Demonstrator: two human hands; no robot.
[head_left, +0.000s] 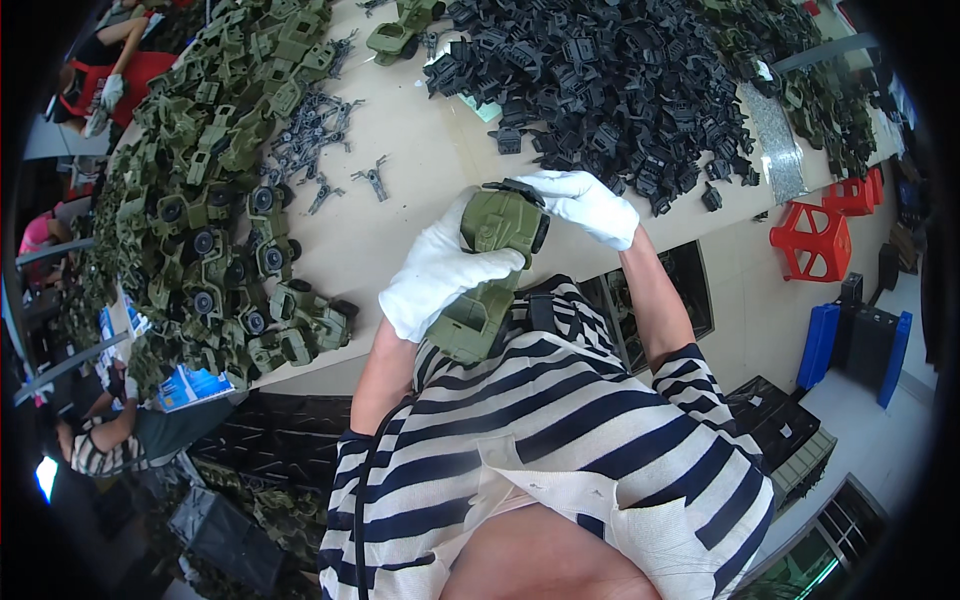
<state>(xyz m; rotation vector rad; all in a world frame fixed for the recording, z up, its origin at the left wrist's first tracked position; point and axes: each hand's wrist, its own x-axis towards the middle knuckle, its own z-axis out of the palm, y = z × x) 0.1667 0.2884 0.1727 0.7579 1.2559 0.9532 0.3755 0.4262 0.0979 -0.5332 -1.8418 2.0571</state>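
Observation:
My left hand (pixel 437 275), in a white glove, is wrapped round a green toy truck (pixel 470 325) held over the table's near edge. The truck is tilted, with its cab end away from me and its open bed toward my body. A black part (pixel 517 190) sits at the cab's far end. My right hand (pixel 585 205), gloved in white too, has its fingers pressed on that black part. Its fingertips partly hide where the part meets the cab. A black wheel (pixel 541 235) shows on the truck's right side.
Black plastic parts (pixel 600 80) lie heaped at the far middle. Green truck bodies (pixel 210 150) are piled along the left, beside small grey parts (pixel 310 130). Red stools (pixel 812 243) and a blue-and-black crate (pixel 855 340) stand at the right. Other people work at the far left.

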